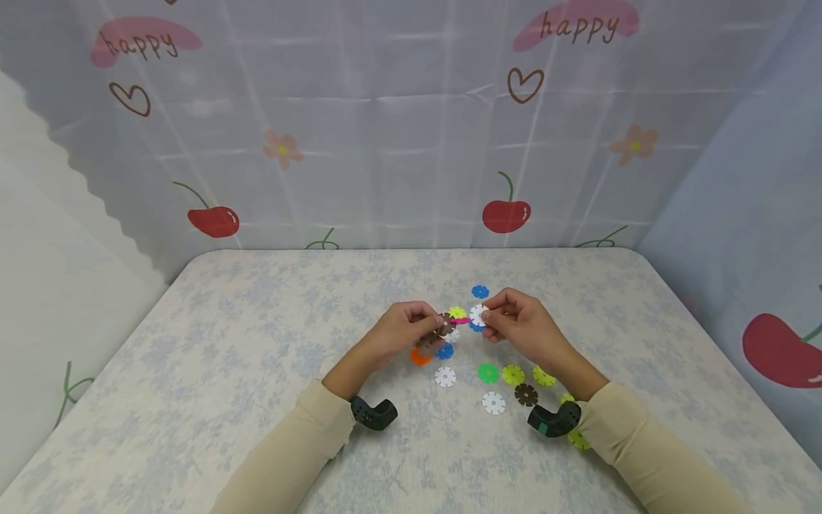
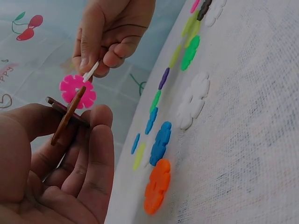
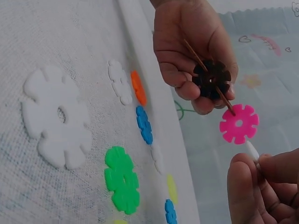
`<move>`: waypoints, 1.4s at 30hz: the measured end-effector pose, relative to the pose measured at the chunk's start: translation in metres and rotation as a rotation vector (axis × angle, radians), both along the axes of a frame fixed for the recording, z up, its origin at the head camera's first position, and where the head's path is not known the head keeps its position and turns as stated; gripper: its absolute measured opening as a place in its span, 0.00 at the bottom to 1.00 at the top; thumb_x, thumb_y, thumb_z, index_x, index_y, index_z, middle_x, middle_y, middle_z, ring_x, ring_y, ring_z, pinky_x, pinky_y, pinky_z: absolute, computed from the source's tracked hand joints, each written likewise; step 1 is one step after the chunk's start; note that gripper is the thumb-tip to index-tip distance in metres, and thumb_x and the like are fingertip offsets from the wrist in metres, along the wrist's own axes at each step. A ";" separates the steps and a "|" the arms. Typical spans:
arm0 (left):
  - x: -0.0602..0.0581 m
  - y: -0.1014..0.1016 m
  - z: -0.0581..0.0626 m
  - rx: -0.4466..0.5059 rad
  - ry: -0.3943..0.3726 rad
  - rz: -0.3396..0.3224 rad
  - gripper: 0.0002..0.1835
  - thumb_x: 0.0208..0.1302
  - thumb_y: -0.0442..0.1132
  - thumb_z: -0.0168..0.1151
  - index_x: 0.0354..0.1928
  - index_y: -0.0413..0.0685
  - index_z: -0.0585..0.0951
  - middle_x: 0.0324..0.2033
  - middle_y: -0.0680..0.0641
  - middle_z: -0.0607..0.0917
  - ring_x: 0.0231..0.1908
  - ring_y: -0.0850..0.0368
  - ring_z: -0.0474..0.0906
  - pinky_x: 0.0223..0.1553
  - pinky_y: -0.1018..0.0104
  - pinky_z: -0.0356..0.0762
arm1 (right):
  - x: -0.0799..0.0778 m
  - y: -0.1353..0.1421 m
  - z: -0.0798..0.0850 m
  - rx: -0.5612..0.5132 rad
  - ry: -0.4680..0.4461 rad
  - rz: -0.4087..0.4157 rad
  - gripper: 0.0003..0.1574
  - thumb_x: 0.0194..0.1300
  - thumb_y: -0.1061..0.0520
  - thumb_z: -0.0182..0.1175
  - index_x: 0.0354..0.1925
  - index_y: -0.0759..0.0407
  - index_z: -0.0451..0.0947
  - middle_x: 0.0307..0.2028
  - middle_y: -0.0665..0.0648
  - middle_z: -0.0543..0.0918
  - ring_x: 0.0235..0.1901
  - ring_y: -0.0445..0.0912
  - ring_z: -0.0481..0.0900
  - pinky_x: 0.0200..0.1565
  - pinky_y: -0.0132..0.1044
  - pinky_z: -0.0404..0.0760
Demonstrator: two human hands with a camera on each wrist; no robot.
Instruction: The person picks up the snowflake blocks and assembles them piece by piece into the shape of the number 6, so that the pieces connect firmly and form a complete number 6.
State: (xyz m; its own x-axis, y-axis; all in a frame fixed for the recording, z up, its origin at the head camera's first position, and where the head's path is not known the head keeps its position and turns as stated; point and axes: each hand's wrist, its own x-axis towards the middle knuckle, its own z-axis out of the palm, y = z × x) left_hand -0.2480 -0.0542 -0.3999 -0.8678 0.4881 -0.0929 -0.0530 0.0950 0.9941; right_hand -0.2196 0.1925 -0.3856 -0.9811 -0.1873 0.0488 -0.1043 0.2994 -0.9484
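Note:
My left hand [image 1: 397, 332] pinches interlocked brown notched discs [image 3: 211, 79], which cross each other at an angle. A pink notched disc [image 3: 239, 124] is joined to the edge of one brown disc, pointing toward the other hand. Between thumb and fingers, my right hand [image 1: 528, 330] pinches a white notched disc [image 1: 478, 315]. Its edge meets the pink disc's rim in both wrist views; whether it sits in a slot I cannot tell. Both hands are raised above the table, close together.
Loose notched discs lie on the patterned tablecloth [image 1: 193, 371]: an orange disc [image 2: 157, 186], a green disc [image 1: 488, 373], a white disc [image 1: 445, 377], a dark brown disc [image 1: 526, 395], and several yellow and blue ones. A printed curtain [image 1: 385, 143] hangs behind the table.

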 end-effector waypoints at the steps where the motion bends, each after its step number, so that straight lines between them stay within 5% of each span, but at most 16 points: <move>1: 0.000 0.000 0.000 -0.001 0.001 -0.004 0.09 0.75 0.36 0.59 0.43 0.35 0.83 0.43 0.35 0.86 0.37 0.51 0.87 0.39 0.66 0.81 | 0.000 0.000 0.000 -0.009 -0.004 0.002 0.11 0.73 0.66 0.59 0.51 0.69 0.74 0.42 0.68 0.83 0.37 0.58 0.85 0.40 0.40 0.85; 23: 0.005 0.000 0.002 -0.005 0.058 0.011 0.08 0.74 0.35 0.60 0.42 0.36 0.85 0.42 0.35 0.87 0.38 0.45 0.87 0.36 0.67 0.82 | 0.005 -0.007 -0.002 -0.147 -0.038 0.053 0.08 0.72 0.69 0.60 0.43 0.72 0.69 0.41 0.78 0.81 0.33 0.54 0.88 0.37 0.42 0.86; 31: 0.002 -0.001 0.006 -0.022 -0.009 -0.076 0.14 0.75 0.40 0.59 0.56 0.39 0.79 0.47 0.36 0.86 0.39 0.48 0.87 0.41 0.63 0.81 | 0.002 -0.006 -0.003 -0.169 -0.056 0.076 0.12 0.72 0.66 0.60 0.47 0.73 0.70 0.42 0.76 0.82 0.35 0.56 0.88 0.40 0.43 0.86; 35: 0.003 0.000 0.008 -0.053 0.017 -0.115 0.20 0.72 0.44 0.64 0.61 0.43 0.79 0.47 0.42 0.87 0.38 0.49 0.86 0.41 0.63 0.79 | 0.002 -0.005 -0.003 -0.167 -0.058 0.080 0.13 0.73 0.64 0.61 0.48 0.72 0.71 0.42 0.77 0.82 0.35 0.55 0.88 0.40 0.43 0.85; 42: 0.005 0.003 0.006 -0.095 0.088 -0.139 0.20 0.70 0.47 0.66 0.59 0.47 0.82 0.43 0.37 0.86 0.38 0.47 0.83 0.32 0.65 0.77 | 0.005 -0.008 -0.001 -0.155 -0.070 0.124 0.12 0.72 0.63 0.62 0.49 0.69 0.73 0.44 0.77 0.81 0.37 0.57 0.88 0.41 0.45 0.85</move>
